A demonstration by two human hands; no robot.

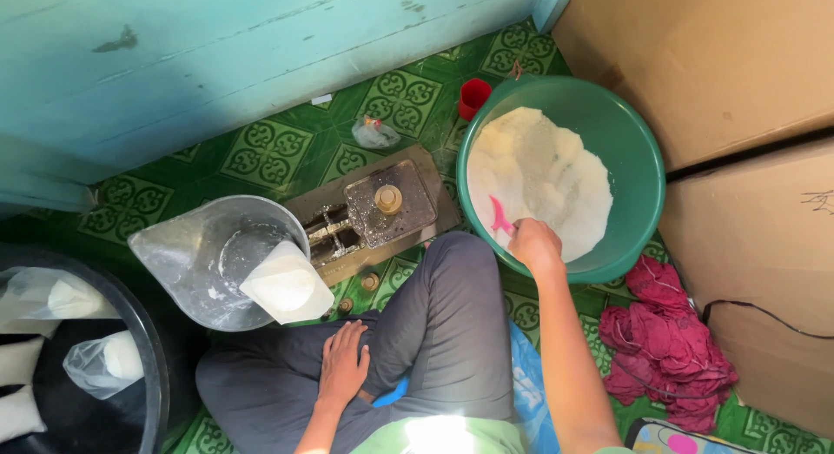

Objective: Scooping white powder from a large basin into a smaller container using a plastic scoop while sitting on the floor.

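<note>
My right hand point(532, 245) is curled round a pink scoop point(501, 218), though my fingers cover its handle and only the bowl shows, resting on the white grainy heap point(539, 180) in the green basin point(638, 159) at the right. My left hand point(343, 363) lies flat and empty on my grey-trousered leg point(434, 324), near a clear bag of white grains point(282, 284) to the left

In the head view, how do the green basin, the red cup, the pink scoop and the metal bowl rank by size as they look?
1. Green basin
2. Metal bowl, clearly smaller
3. Red cup and pink scoop: alike; the scoop is partly hidden by the right hand, so unranked.
</note>
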